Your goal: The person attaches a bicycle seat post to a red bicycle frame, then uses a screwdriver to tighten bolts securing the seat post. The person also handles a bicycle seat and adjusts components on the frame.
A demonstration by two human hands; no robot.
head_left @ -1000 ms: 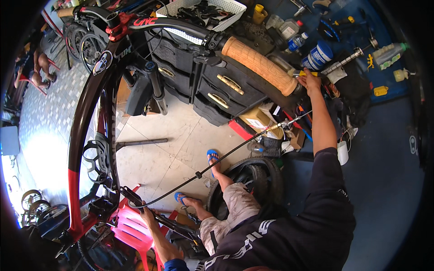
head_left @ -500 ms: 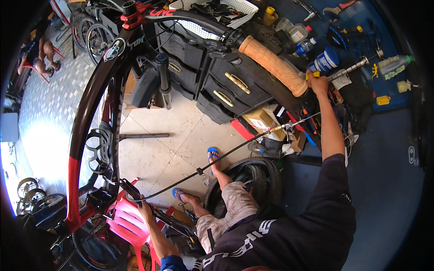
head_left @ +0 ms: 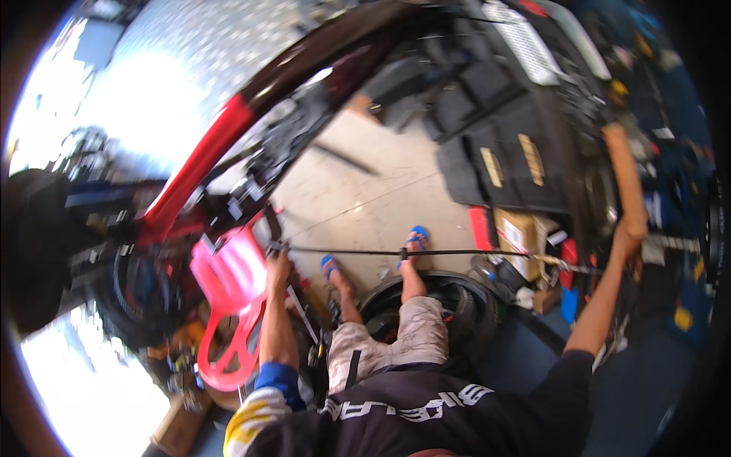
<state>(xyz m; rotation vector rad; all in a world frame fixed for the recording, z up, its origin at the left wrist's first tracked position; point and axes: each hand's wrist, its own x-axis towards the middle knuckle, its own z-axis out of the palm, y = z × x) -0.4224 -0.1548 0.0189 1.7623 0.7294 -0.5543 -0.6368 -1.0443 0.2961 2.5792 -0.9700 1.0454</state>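
Observation:
My left hand [head_left: 278,260] is closed around a dark bar-like part [head_left: 272,222] beside the pink plastic chair [head_left: 228,274]. From that hand a thin black hose [head_left: 457,251] runs nearly straight across to a brass-coloured fitting [head_left: 550,260] on the right. My right hand [head_left: 630,234] is at the lower end of a long tan grip [head_left: 626,167] on the handlebar. Motion blur smears its fingers, and anything in them does not show. Left of centre, a red and black bicycle frame [head_left: 221,137] slants across the view.
Black drawers with pale handles [head_left: 509,152] stand at upper right. Below them is a cardboard box [head_left: 518,240]. Tyres [head_left: 476,305] lie by my legs. A white basket [head_left: 525,46] sits at the top; blurred tools and bottles lie along the right side.
The whole view has swung round, so frame, chair and drawers appear shifted and blurred. The hose now looks level instead of slanting. The yellow item at my right hand no longer shows.

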